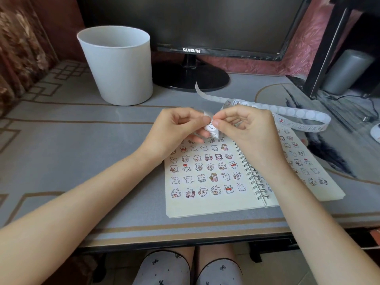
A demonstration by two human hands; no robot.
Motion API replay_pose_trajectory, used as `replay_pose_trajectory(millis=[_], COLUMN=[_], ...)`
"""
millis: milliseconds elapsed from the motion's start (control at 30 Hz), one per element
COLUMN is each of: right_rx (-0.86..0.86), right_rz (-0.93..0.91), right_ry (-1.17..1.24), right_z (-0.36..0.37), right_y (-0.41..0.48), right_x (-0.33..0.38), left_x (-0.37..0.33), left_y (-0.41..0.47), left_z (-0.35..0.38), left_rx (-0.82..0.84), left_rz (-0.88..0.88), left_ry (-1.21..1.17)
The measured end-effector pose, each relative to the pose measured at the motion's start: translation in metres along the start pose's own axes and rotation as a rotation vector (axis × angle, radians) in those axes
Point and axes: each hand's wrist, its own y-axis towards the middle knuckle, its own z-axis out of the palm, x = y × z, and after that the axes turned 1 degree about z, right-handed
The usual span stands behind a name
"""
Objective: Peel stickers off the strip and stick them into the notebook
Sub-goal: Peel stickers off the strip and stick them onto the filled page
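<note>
Left hand [178,128] and right hand [246,128] meet above the far edge of the notebook [205,204], fingers curled; each pinches the strip [298,114] between thumb and forefinger at the same spot; whether a sticker is lifted there cannot be told. The rest of the strip loops right across the table [61,140], behind the right hand; one end curls up near the monitor [191,50] base. Notebook lies open on the table, spiral-bound; rows of stickers cover both pages; right forearm crosses the right page. White bin [119,66] stands far left.
</note>
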Motion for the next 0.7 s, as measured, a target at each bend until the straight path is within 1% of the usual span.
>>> replay_pose_trajectory(millis=[300,533,700], right_rx=[-0.014,-0.028,-0.044], right_rz=[-0.007,-0.053,-0.193], right_ry=[-0.018,-0.232,-0.413], right_z=[0.0017,0.0038,0.0062], right_y=[-0.0004,-0.0037,-0.0085], right_x=[-0.0010,-0.0012,0.0000], left_x=[-0.0012,-0.0031,-0.0040], left_y=[-0.0007,-0.0002,-0.0005], left_z=[-0.0003,0.0018,0.0021], left_rx=[-0.002,-0.024,-0.047], left_rz=[0.001,-0.073,-0.120], left_ry=[0.005,-0.016,-0.023])
